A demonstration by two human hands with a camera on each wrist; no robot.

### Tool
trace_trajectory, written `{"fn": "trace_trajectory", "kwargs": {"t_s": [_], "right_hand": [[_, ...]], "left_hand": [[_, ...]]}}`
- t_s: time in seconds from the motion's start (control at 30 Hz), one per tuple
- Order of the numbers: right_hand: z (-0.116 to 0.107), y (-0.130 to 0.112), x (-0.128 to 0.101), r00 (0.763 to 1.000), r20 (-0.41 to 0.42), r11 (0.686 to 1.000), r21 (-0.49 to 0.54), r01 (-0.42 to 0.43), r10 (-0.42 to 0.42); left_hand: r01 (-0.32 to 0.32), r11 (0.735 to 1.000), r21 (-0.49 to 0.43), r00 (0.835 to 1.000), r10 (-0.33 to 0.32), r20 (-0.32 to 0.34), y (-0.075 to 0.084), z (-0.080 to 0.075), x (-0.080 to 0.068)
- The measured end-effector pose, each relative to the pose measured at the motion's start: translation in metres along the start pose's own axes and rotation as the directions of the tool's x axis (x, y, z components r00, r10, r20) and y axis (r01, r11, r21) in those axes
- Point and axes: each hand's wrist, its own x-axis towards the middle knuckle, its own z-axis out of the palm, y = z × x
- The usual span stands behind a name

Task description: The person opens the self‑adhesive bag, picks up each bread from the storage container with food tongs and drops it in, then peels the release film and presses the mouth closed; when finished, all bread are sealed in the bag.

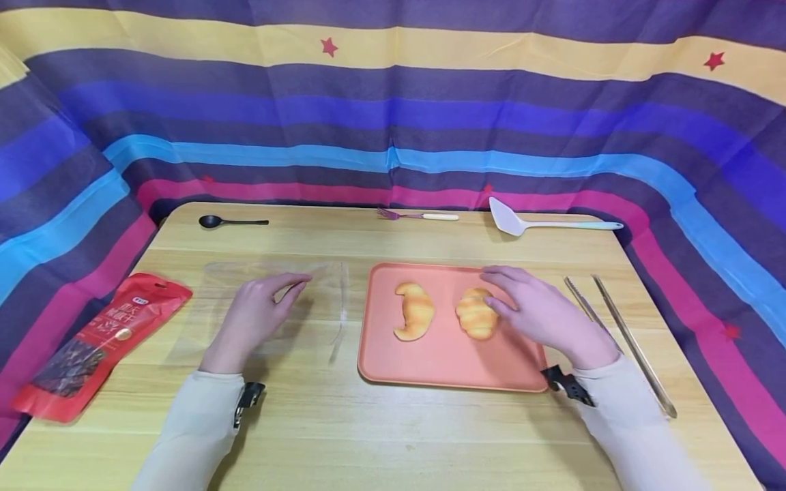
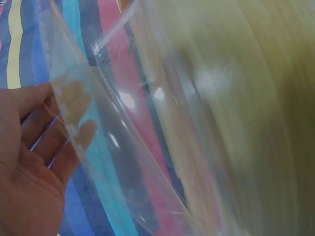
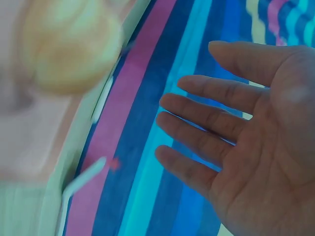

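Note:
A clear plastic bag [image 1: 276, 300] lies flat on the wooden table left of an orange tray [image 1: 454, 361]. My left hand [image 1: 295, 285] rests on the bag with its fingers nearly straight. In the left wrist view those fingers [image 2: 74, 98] show through the bag's film [image 2: 147, 123]. Two croissants lie on the tray, one on the left [image 1: 414, 310] and one on the right [image 1: 475, 315]. My right hand [image 1: 503, 293] hovers open over the right croissant, fingers spread. The right wrist view shows that open palm [image 3: 231, 142] apart from the blurred croissant [image 3: 69, 44].
A red snack packet [image 1: 98, 341] lies at the table's left edge. Along the back edge are a black spoon [image 1: 230, 221], a fork [image 1: 417, 216] and a white spatula [image 1: 546, 224]. Metal tongs [image 1: 620, 334] lie right of the tray. Striped cloth walls the table on three sides.

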Motion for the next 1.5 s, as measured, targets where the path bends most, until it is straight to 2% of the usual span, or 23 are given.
{"fn": "trace_trajectory", "kwargs": {"t_s": [0.13, 0.27, 0.37, 0.57, 0.67, 0.83, 0.93, 1.03, 1.13, 1.2, 1.37, 1.5], "right_hand": [[-0.012, 0.024, -0.022, 0.996, 0.004, 0.996, 0.002, -0.094, 0.094], [-0.019, 0.054, -0.046, 0.983, -0.035, 0.984, 0.001, -0.179, 0.179], [-0.021, 0.075, -0.063, 0.968, -0.053, 0.969, -0.024, -0.247, 0.246], [-0.013, 0.11, -0.093, 0.932, -0.02, 0.928, -0.096, -0.361, 0.361], [-0.005, 0.122, -0.11, 0.914, -0.019, 0.908, -0.112, -0.404, 0.405], [0.004, 0.132, -0.134, 0.862, 0.003, 0.856, -0.116, -0.503, 0.507], [0.004, 0.135, -0.141, 0.835, 0.035, 0.832, -0.119, -0.541, 0.549], [0.007, 0.138, -0.144, 0.822, 0.066, 0.823, -0.114, -0.557, 0.565], [0.011, 0.141, -0.145, 0.816, 0.096, 0.82, -0.111, -0.561, 0.571], [0.012, 0.142, -0.144, 0.821, 0.104, 0.827, -0.111, -0.551, 0.561], [0.01, 0.143, -0.14, 0.854, 0.078, 0.856, -0.11, -0.506, 0.514], [0.009, 0.142, -0.138, 0.862, 0.051, 0.86, -0.117, -0.497, 0.505]], "left_hand": [[0.001, 1.0, -0.007, 1.0, -0.001, 0.01, -0.001, 0.0, 0.0], [-0.003, 1.0, -0.003, 1.0, 0.003, 0.02, 0.0, -0.001, 0.0], [-0.005, 1.0, 0.0, 1.0, 0.005, 0.025, 0.0, -0.001, 0.001], [0.011, 1.0, 0.001, 0.999, -0.011, 0.039, 0.0, -0.003, -0.001], [0.012, 1.0, 0.0, 0.999, -0.012, 0.036, -0.001, -0.002, -0.001], [-0.006, 1.0, -0.006, 1.0, 0.006, 0.027, -0.002, -0.003, -0.002], [-0.008, 1.0, -0.012, 1.0, 0.008, 0.024, -0.003, -0.004, -0.004], [0.003, 1.0, -0.014, 1.0, -0.003, 0.028, -0.005, -0.004, -0.005], [0.024, 1.0, -0.011, 0.999, -0.024, 0.044, -0.005, -0.005, -0.005], [0.03, 1.0, -0.007, 0.998, -0.029, 0.05, -0.005, -0.005, -0.006], [0.018, 1.0, -0.001, 0.999, -0.018, 0.047, -0.005, -0.003, -0.005], [0.014, 1.0, 0.004, 0.998, -0.014, 0.054, -0.005, -0.002, -0.005]]}}
